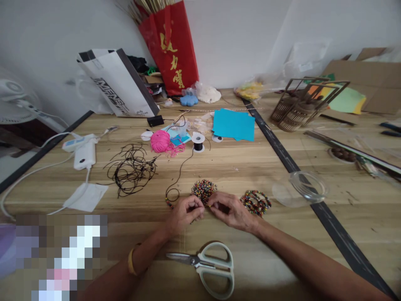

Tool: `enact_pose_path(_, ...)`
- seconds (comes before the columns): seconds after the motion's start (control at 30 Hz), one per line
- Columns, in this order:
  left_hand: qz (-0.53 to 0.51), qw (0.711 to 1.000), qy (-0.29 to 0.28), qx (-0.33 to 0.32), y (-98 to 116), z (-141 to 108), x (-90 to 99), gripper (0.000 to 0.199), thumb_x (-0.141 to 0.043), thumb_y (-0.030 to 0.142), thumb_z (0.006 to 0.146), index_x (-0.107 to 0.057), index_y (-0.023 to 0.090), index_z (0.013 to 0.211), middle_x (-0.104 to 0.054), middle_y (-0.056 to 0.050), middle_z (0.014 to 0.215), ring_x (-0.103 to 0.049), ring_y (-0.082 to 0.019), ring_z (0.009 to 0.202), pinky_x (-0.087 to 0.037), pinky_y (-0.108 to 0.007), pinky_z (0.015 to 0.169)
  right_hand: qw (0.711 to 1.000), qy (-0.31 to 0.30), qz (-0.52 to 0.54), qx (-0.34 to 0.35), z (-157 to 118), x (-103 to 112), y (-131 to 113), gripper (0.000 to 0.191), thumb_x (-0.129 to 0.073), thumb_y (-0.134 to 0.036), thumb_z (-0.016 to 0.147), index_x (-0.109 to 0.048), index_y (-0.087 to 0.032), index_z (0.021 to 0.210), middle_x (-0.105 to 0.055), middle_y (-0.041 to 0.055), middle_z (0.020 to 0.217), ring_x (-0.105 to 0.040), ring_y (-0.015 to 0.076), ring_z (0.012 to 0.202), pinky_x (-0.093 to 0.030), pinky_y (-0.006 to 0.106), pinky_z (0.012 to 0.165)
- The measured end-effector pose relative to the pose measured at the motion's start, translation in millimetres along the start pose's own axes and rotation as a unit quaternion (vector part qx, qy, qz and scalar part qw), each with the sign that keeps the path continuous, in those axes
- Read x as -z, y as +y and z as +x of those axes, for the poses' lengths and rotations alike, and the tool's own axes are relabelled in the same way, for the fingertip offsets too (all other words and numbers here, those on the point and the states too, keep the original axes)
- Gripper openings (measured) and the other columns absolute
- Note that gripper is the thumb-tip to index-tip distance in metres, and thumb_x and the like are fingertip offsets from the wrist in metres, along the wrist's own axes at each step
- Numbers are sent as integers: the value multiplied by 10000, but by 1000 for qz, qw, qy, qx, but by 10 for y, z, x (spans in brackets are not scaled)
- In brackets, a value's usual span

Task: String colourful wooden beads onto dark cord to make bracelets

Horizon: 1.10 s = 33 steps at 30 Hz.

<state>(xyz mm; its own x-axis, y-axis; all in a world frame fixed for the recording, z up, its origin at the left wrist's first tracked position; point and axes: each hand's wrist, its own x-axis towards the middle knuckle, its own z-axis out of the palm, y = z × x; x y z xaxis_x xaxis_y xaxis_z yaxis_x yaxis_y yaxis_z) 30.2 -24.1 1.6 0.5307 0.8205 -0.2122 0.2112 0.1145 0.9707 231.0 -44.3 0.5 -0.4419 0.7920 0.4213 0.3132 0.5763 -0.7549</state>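
Note:
My left hand (184, 214) is closed in a pinch on a black cord, whose end pokes out below the fingers. Beside its wrist side, several coloured beads (169, 203) are threaded on that cord, which loops back to a white spool (198, 142). My right hand (232, 210) pinches a small bead (209, 205) close to the left fingertips. Just behind both hands lies a heap of loose multicoloured beads (203, 189). Coiled strands of strung beads (256, 202) rest to the right of my right hand.
Open scissors (206, 265) with pale handles lie in front of me. Tangled black cord (131, 169), pink yarn (161, 141) and a white power bank (85, 152) are to the left. Blue sheets (234, 124) lie behind; a clear round container (308, 187) sits right.

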Motion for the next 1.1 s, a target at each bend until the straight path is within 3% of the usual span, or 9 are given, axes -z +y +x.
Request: enact_pose_path(1.1,8,1000,-5,-7,11,3,-16,202,-625,323,766,-588,124,769,-603,-15,621,-535,-103,550,-432,-215,546,1000,-16,-7,2,-14,-25,25,81,-534,-190,901,-602,-146,904,-610,37,735,-550,118,627,-464,232,579)
